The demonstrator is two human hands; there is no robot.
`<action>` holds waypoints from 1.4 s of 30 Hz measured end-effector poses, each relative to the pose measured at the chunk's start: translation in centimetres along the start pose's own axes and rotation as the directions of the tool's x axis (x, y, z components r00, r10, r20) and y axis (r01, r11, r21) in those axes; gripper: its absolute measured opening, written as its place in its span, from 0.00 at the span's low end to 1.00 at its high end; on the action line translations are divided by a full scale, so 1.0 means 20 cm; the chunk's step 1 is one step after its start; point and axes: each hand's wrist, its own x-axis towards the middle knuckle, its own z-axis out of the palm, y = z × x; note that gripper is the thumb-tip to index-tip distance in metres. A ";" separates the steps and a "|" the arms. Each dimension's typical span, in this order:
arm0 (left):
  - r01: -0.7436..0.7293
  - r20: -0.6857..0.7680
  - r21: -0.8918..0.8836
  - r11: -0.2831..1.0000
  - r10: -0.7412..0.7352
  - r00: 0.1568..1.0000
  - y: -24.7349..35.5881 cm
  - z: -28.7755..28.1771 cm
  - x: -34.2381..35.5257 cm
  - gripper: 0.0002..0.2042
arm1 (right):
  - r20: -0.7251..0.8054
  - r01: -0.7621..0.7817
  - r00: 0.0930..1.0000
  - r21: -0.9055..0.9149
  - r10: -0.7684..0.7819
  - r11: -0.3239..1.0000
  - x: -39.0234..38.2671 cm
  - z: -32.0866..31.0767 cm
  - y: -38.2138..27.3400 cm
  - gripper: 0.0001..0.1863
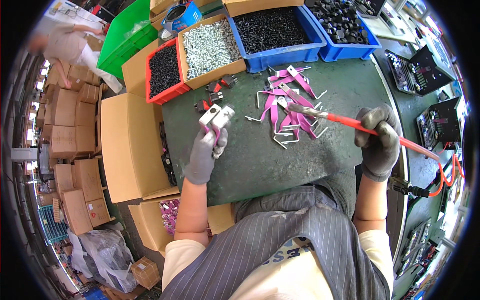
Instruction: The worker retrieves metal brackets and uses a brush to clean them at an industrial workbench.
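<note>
Two grips are showing in the head view that I am following from afar, both of them hands in dark grey work gloves. My left grip (202, 157) is clasping purple-and-silver bent metal pieces (220, 119), its fingers pinching their purple lower parts, while the silver ends are pointing up above the scuffed dark green worktop (240, 175). My right grip (379, 137) is curling firmly around a long red-handled tool with a greyish, brush-like tip (345, 120). That tip is extending over a loose heap of purple strips with bent silver ends (274, 111); whether it is touching them, I cannot tell. Small red-and-black block-shaped parts (214, 96) are lying just beyond my left grip. Along the far edge, a red plastic bin (172, 93), a brown cardboard box of silver parts (215, 71) and two blue plastic bins (280, 58) are standing side by side.
</note>
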 end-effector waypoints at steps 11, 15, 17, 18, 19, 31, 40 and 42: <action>-0.679 0.614 0.710 0.186 0.308 0.727 0.14 0.24 0.34 0.16 | -0.105 -0.136 0.963 0.609 0.249 0.782 -0.10 -0.42 0.47 0.13; -0.710 0.711 0.703 -0.034 0.035 0.703 0.13 0.24 0.49 0.16 | -0.051 -0.147 0.970 0.655 0.237 0.741 -0.10 -0.41 0.47 0.13; -0.727 0.719 0.684 -0.057 -0.112 0.685 0.12 0.25 0.53 0.15 | -0.048 -0.151 0.970 0.648 0.238 0.746 -0.10 -0.42 0.49 0.14; -0.739 0.729 0.668 -0.082 -0.125 0.673 0.14 0.24 0.52 0.15 | -0.030 -0.162 0.971 0.649 0.238 0.743 -0.10 -0.42 0.49 0.14; -0.741 0.730 0.666 -0.080 -0.129 0.671 0.14 0.23 0.52 0.15 | -0.012 -0.173 0.971 0.650 0.237 0.740 -0.10 -0.42 0.50 0.14; -0.071 0.279 0.170 0.983 0.021 0.960 0.03 0.28 0.15 0.25 | 0.072 -0.191 0.982 0.392 0.177 0.900 -0.09 -0.20 0.23 0.15; -0.373 0.273 0.382 0.846 0.282 0.920 0.01 0.31 0.08 0.27 | 0.311 -0.109 0.950 0.214 0.038 0.971 -0.08 -0.02 0.11 0.13; -0.358 0.358 0.342 0.869 0.232 0.904 0.02 0.32 0.08 0.13 | 0.324 -0.133 0.944 0.207 0.060 0.969 -0.09 -0.03 0.12 0.13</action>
